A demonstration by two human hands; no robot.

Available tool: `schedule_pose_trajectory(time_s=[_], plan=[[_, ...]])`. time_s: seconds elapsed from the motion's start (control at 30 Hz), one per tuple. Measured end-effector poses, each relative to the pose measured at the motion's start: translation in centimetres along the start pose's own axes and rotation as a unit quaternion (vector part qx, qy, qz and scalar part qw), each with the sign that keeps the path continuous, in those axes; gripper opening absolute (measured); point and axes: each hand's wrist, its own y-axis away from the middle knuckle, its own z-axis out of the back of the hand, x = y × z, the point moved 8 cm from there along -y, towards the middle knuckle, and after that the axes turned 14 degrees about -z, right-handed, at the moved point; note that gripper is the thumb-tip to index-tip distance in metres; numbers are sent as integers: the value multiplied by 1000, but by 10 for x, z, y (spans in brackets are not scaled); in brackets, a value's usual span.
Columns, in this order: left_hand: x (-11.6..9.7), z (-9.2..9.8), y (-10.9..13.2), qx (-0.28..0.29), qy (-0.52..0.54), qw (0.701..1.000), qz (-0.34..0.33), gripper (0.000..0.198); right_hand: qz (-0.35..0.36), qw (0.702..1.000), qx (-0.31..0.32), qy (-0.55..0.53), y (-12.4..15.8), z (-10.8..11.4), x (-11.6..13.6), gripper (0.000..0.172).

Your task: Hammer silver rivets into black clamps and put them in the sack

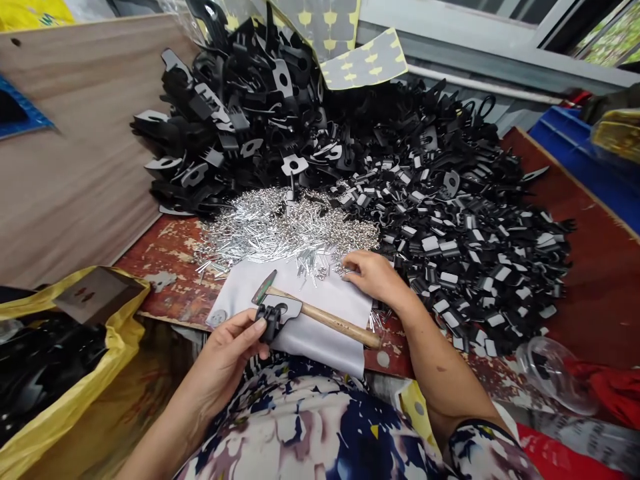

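Near my lap, my left hand [239, 340] grips a black plastic clip [270, 323] between thumb and fingers, with a flat grey-looking plate [286, 308] at its far end. Just beyond it lies a hammer [330, 321] with a wooden handle, resting on a white cloth [240, 287]. My right hand [370, 273] is at the near right edge of a heap of small shiny metal pins [260, 230]. Its fingers are curled down among the pins, and whatever lies between the fingertips is too small to make out.
Black plastic parts [280, 80] rise in a tall pile at the back; smaller black pieces [450, 247] spread to the right. A wooden board [80, 133] stands left. A yellow bag [125, 333] holds black parts. A clear plastic cup [550, 373] sits at the right edge.
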Motion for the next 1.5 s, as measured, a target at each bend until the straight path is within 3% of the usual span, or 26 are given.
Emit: schedule_pose_trajectory(time_s=[0.07,0.17,0.23,0.4,0.6,0.73,0.87,0.97,1.2,1.4,1.5], plan=[[0,-2,-1,0,-2,1000,1,39,44,997,14,-55,-1,-8,13,10],[0,-5,-1,4,-8,1000,-3,39,41,991,-59,-116,-2,7,10,17],[-1,-8,-1,11,-11,1000,-4,37,5,990,-115,-78,-1,24,-4,19],[1,-8,0,13,-6,1000,-11,34,-48,992,-106,-39,2,40,-32,20],[6,-4,1,13,-6,1000,-11,35,-75,968,-157,178,5,42,-23,20],[8,-3,3,8,-8,1000,-6,37,-48,977,-125,169,8,41,-17,15],[7,-3,4,12,-3,1000,-12,35,-4,983,-84,163,6,25,-9,15],[7,-3,4,10,-1,1000,-13,34,-8,989,-76,130,2,16,-8,14],[11,-1,4,16,4,1000,-17,33,-72,989,-129,22,6,42,-26,13],[11,-1,4,12,5,1000,-20,32,24,991,-72,107,2,22,-10,21],[12,0,4,11,5,1000,-16,33,1,983,-99,152,5,33,-14,19]])
